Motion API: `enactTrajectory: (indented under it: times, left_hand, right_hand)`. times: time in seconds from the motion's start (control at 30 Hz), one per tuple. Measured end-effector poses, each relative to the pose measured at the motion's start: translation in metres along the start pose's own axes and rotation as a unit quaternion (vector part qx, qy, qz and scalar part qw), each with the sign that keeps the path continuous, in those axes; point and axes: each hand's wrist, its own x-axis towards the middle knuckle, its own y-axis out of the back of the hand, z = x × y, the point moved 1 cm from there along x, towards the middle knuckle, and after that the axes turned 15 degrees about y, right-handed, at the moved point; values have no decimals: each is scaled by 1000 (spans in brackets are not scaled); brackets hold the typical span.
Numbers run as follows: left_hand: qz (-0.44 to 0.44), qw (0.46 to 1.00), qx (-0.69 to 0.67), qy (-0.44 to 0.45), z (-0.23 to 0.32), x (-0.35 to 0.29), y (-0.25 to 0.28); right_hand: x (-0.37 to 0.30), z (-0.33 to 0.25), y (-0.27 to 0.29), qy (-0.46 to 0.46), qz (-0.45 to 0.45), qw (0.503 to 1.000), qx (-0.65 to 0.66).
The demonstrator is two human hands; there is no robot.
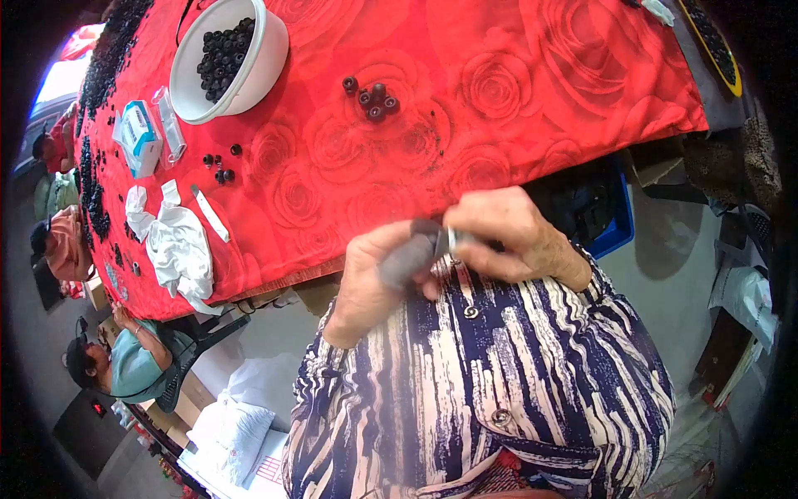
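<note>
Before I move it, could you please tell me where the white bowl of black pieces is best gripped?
Probably two-handed, on opposite sides of the white bowl's rim, coming from the near side: its wide, round mouth offers an edge to hold, and the loose black pieces inside suggest keeping it level.

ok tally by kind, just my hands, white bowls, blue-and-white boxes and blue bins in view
Your hands: 2, left hand and right hand
White bowl: 1
Blue-and-white box: 1
Blue bin: 1
Total: 5
</note>
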Motion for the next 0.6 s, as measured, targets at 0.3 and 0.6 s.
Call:
enactTrajectory:
  times: [0.3,0.6]
  left_hand:
    - [218,969,68,-92,8,-5,-8]
    - [228,892,266,-287,9,-7,-17]
  right_hand:
    - [8,-4,-2,-144,122,978,87]
    - [29,-5,-14,-185,156,964,107]
